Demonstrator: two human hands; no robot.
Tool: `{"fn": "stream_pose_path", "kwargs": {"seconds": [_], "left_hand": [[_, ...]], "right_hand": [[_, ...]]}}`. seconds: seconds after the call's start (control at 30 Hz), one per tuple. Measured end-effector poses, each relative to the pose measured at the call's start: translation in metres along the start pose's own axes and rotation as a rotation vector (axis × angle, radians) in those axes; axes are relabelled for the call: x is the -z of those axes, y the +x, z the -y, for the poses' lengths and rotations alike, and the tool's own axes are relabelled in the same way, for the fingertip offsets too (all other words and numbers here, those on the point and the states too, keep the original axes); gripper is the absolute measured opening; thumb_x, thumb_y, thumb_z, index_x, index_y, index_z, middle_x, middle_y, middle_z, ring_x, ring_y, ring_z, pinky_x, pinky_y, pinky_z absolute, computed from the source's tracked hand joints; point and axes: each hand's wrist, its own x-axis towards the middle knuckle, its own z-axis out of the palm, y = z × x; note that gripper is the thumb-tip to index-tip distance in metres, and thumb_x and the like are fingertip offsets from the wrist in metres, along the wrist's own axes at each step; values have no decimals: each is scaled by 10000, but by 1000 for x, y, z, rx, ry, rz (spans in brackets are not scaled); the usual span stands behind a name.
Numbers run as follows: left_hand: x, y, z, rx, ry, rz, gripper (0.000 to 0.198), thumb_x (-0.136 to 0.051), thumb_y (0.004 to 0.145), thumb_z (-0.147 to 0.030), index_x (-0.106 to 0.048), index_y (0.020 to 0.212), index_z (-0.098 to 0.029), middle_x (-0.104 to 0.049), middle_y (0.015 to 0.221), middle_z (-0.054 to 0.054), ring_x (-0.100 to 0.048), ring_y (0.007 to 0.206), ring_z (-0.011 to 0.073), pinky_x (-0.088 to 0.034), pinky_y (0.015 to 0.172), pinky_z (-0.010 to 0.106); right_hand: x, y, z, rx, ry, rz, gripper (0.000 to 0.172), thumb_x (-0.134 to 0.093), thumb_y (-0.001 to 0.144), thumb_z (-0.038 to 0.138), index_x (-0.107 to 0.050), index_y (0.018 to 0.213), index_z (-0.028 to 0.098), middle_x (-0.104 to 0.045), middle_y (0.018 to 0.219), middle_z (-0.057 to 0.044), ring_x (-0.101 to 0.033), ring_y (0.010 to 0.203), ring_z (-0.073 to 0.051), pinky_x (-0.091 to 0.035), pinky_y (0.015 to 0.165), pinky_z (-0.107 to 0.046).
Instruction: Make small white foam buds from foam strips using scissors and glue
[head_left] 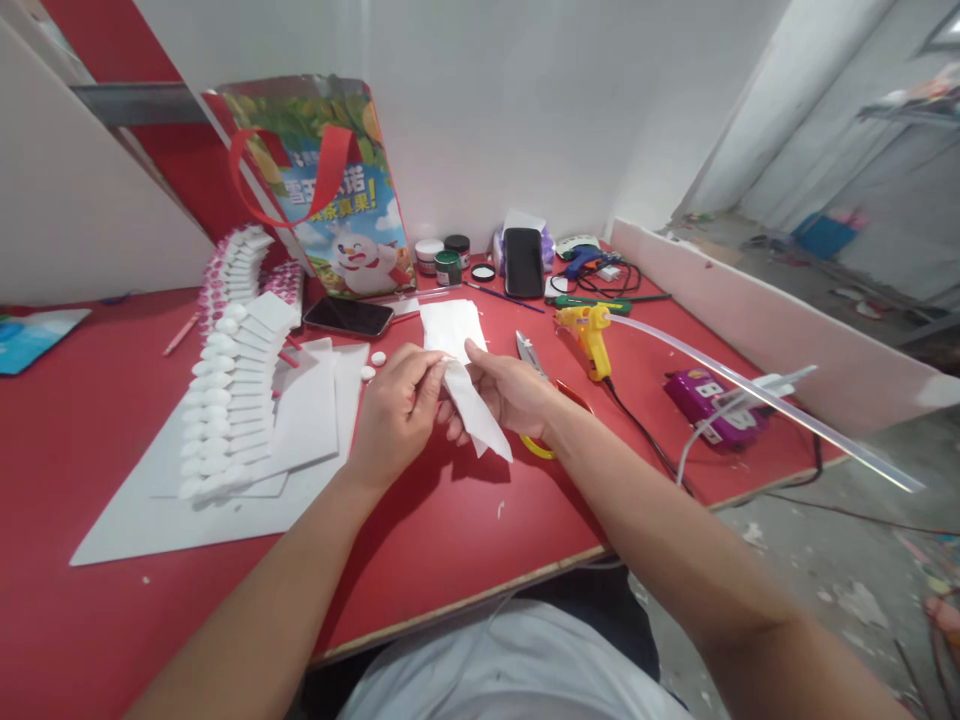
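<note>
Above the table's middle, my left hand [401, 405] is closed, pinching the top end of a thin white strip [475, 412] that looks like tissue or soft paper. My right hand [517, 388] curls under and around the same strip, its thumb raised at the near side of a stack of white sheets [453, 325]. The strip's loose end hangs down between the hands. Two small white round pieces [368, 373] lie left of my left hand. Beside my right wrist are scissors [537, 447] with yellow and orange handles, partly hidden by the arm.
At left, a row of white spoon-shaped pieces [217, 398] lies over white boards [135, 505]. A phone [349, 316] and a printed bag [352, 230] are behind. To the right, a yellow glue gun [592, 335] has a long clear stick projecting past a purple box [712, 408].
</note>
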Motion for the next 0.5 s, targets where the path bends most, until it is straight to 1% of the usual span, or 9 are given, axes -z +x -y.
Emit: {"fn": "stream_pose_path", "kwargs": {"seconds": [0.13, 0.2, 0.23, 0.3, 0.33, 0.4, 0.47, 0.5], "left_hand": [[0, 0, -1, 31, -43, -13, 220, -475, 1030, -244, -674, 970, -172, -664, 878, 57, -626, 834, 177, -496, 795, 289], [1, 0, 1, 83, -64, -28, 215, -498, 1019, -262, -683, 952, -175, -668, 859, 48, -623, 817, 172, -494, 777, 277], [1, 0, 1, 120, -82, -32, 213, -512, 1012, -277, -689, 947, -177, -673, 853, 43, -623, 808, 171, -495, 769, 273], [2, 1, 3, 223, -135, -26, 207, -548, 986, -310, -700, 945, -177, -694, 856, 38, -631, 795, 171, -504, 757, 271], [2, 2, 3, 289, -170, -23, 202, -567, 968, -323, -705, 945, -177, -708, 863, 38, -637, 793, 173, -510, 750, 271], [2, 3, 4, 427, -255, -22, 194, -602, 926, -335, -711, 932, -175, -723, 851, 34, -638, 764, 173, -512, 703, 264], [1, 3, 4, 548, -347, -21, 187, -621, 894, -342, -703, 893, -175, -695, 760, 14, -596, 667, 155, -474, 597, 246], [0, 4, 4, 596, -394, -18, 183, -624, 884, -344, -695, 871, -175, -653, 689, -4, -548, 598, 137, -431, 538, 237]], "right_hand": [[-3, -2, -1, 31, -87, -49, 617, -208, 1093, 525, -642, 992, 99, -710, 661, -108, -705, 560, -221, -607, 565, -348], [-5, -3, -5, 113, -191, -112, 565, -284, 1078, 558, -633, 1041, 115, -710, 709, -95, -700, 572, -213, -599, 576, -343], [-5, -3, -8, 186, -266, -157, 524, -348, 1060, 578, -622, 1085, 132, -711, 754, -84, -696, 587, -203, -588, 581, -330], [-4, -3, -14, 375, -493, -261, 451, -501, 1007, 572, -577, 1211, 177, -710, 902, -70, -682, 647, -177, -559, 614, -304], [-4, -3, -17, 477, -648, -314, 453, -573, 976, 531, -542, 1277, 194, -702, 995, -74, -675, 698, -171, -548, 648, -301], [-3, -3, -22, 648, -1000, -392, 546, -664, 912, 395, -467, 1378, 192, -656, 1187, -117, -661, 837, -192, -528, 729, -321], [-4, -3, -24, 725, -1314, -413, 607, -647, 883, 270, -416, 1433, 159, -572, 1346, -181, -643, 952, -236, -509, 762, -344], [-5, -3, -25, 732, -1429, -422, 592, -607, 889, 222, -407, 1441, 145, -537, 1387, -202, -638, 975, -251, -496, 743, -343]]}}
